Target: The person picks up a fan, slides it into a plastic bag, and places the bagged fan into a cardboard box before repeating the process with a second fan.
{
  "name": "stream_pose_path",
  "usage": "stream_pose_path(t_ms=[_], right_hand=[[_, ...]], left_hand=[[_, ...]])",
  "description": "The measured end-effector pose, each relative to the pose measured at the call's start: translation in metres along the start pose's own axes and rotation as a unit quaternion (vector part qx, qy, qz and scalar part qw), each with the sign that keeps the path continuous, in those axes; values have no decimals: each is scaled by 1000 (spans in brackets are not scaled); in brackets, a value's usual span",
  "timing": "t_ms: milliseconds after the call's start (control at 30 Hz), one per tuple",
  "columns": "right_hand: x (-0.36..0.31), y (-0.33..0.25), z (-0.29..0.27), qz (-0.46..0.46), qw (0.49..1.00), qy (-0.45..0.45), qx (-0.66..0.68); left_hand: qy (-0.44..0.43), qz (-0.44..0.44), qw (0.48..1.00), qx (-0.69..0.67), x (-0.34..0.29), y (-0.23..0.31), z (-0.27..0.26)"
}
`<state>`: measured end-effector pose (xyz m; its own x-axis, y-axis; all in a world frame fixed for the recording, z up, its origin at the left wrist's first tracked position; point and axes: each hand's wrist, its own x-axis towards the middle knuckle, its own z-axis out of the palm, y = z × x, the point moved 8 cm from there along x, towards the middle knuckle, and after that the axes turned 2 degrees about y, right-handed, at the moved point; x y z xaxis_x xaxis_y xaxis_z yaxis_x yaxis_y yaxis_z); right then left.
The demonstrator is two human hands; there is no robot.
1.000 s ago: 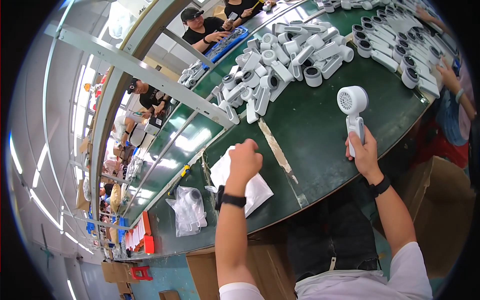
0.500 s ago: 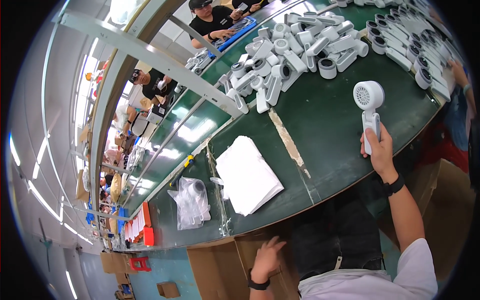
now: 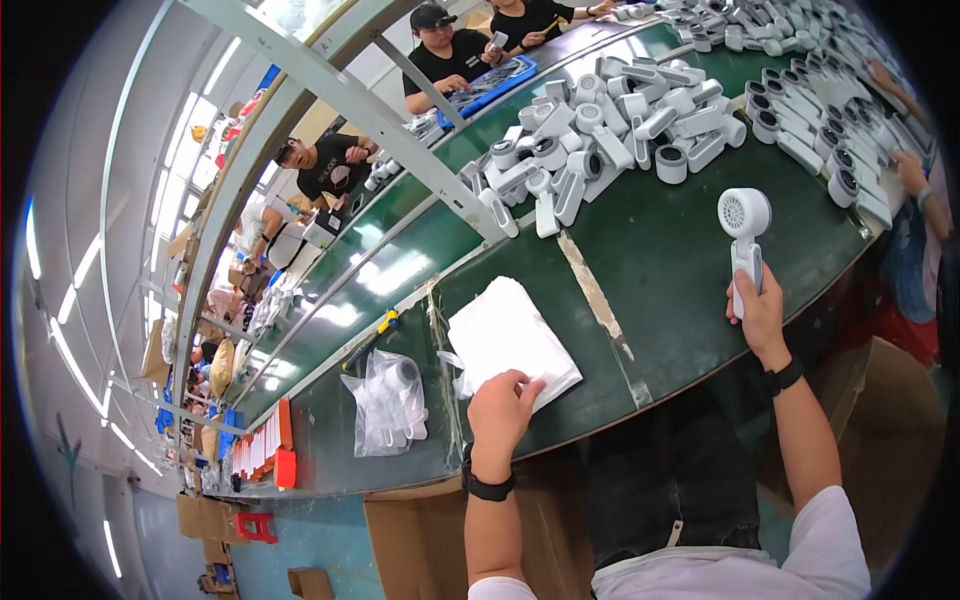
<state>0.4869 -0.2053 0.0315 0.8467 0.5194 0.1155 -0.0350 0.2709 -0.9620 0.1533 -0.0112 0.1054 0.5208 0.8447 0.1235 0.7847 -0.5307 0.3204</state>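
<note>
My right hand (image 3: pixel 760 318) is wrapped round the handle of a white handheld fan (image 3: pixel 745 212), held upright above the green table with its round grille on top. At the near edge of a flat white stack (image 3: pixel 508 328), my left hand (image 3: pixel 503 412) has its fingers curled and pinched against the top layer. Whether the stack is thin sheets or bags I cannot tell. Left of it lies a clear plastic bag (image 3: pixel 388 405) with white parts inside.
A big heap of white fans (image 3: pixel 610 125) covers the table's far side, with rows of fans (image 3: pixel 815 125) at the right. Another person's hand (image 3: pixel 908 170) reaches in there. A metal frame post (image 3: pixel 400 160) crosses the left. An open cardboard box (image 3: pixel 885 410) stands below right.
My left hand has come up from below the table's edge onto the white stack, its fingers closing there. The right hand still holds the fan. The view has shifted slightly.
</note>
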Motion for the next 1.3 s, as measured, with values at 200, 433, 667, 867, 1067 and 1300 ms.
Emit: stream_pose_path(t_ms=[200,433,667,867,1067,1300], right_hand=[[3,0,-2,9,1000,4,-5],[4,0,-1,8,1000,2,-5],[3,-1,1,7,1000,-7,3],[3,0,-1,8,1000,-16,2],[0,5,-3,22,1000,-9,-17],[-105,-40,100,99,969,-197,108]], left_hand=[[23,30,999,-29,11,-8,-9],[59,41,989,-126,9,-26,-12],[70,23,988,-137,7,-24,-16],[93,28,975,-198,6,-27,-21],[88,-56,888,-448,-13,-17,-5],[73,-59,773,-627,-60,27,49]])
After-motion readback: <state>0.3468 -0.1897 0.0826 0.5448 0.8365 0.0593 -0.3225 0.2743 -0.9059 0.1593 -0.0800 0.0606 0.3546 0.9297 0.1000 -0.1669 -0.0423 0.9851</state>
